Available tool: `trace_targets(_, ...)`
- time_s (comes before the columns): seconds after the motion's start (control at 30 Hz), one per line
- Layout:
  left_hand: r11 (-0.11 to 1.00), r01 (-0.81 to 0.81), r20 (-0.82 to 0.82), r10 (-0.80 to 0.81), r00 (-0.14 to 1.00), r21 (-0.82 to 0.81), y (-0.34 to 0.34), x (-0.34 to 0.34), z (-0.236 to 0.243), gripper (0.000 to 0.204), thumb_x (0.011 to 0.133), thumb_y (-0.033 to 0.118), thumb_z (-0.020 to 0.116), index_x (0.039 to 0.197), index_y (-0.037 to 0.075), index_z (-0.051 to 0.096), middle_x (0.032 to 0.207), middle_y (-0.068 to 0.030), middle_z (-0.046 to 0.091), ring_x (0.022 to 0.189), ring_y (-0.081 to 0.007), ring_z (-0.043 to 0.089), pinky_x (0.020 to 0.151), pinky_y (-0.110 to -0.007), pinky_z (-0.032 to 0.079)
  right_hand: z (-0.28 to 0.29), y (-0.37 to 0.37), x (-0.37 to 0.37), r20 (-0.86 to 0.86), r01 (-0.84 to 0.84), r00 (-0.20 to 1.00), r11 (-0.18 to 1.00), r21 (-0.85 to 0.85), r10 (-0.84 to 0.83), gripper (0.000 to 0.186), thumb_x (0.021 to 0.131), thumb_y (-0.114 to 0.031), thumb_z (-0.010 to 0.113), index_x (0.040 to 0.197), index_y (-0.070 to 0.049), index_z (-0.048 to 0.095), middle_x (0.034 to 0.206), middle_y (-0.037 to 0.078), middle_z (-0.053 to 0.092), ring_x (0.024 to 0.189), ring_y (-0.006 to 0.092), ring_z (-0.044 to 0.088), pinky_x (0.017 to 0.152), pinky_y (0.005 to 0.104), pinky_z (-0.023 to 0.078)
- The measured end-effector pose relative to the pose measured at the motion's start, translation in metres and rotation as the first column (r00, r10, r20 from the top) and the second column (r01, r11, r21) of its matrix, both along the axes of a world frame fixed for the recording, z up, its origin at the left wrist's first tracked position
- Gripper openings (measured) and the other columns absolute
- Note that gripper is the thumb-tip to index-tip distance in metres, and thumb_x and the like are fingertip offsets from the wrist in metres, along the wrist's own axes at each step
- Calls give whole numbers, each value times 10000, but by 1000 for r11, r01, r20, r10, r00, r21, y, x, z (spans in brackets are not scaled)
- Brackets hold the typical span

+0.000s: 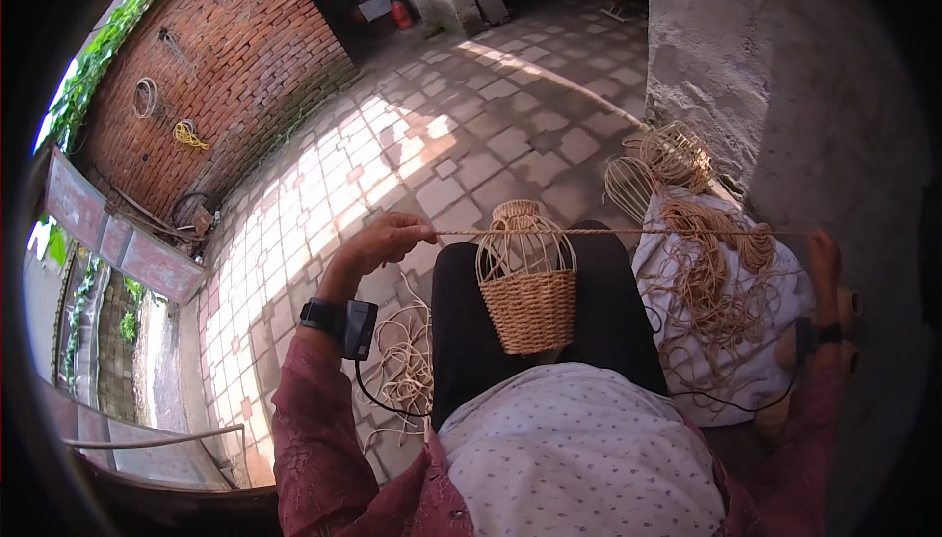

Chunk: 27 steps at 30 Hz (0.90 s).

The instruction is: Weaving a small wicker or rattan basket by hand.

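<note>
A twisted tan cord [608,232] runs taut across the view above my lap. My left hand [385,241] pinches it at the left, fingers curled. At the far right, my right hand [822,254] has its fingers closed on the same cord. Between my hands a half-woven tan basket [525,306] rests on my dark-trousered thighs, its lower part densely woven, with open pale ribs and a round woven band at its top. The cord passes across the ribs; whether it touches them I cannot tell.
Loose cord coils [711,272] lie on a white cloth [667,390] at my right, near wire frames [677,159]. More strands [402,360] lie on paving at my left. A concrete wall [702,66] rises at the right, a brick wall [235,66] at the back left.
</note>
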State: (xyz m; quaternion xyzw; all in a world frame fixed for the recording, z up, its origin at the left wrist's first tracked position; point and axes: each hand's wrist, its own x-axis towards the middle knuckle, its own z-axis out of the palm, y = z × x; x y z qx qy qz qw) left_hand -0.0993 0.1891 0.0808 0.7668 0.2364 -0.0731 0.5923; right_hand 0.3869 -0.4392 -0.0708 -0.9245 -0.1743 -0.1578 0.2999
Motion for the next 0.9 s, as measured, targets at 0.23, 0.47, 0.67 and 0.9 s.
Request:
trace_targets(0.23,993,-42,24,40,999,111,-16,7,3,255,927,289,614,900,40,666,576,102,342,491,-20,252,437,-217,187,-35,-33,-5,395,376,909,679,-631,-136,181,828,-191,601,949,-72,666,1079,164,643,993,356,612,812,431,493)
trace_targets(0.47,902,176,199,-271,942,394,-102,68,2,291,916,314,617,887,33,683,666,55,533,590,-49,433,519,-237,334,90,248,-201,100,-711,702,687,148,705,238,826,-128,647,1025,0,622,964,150,617,915,307,622,794,365,491)
trace_targets(0.67,869,185,209,-307,928,459,-132,88,-7,296,917,315,614,963,27,667,724,-12,590,643,-80,502,554,-258,400,91,304,-287,-288,-617,266,392,683,920,198,934,-173,576,982,12,626,747,54,567,724,88,535,652,269,456)
trace_targets(0.9,979,-15,73,0,997,204,-138,79,-39,328,929,248,588,1203,74,543,900,-82,673,671,-118,587,543,-252,462,35,277,-251,-362,-436,426,539,720,829,190,969,-173,475,1026,-36,595,661,-48,479,533,18,416,487,177,347)
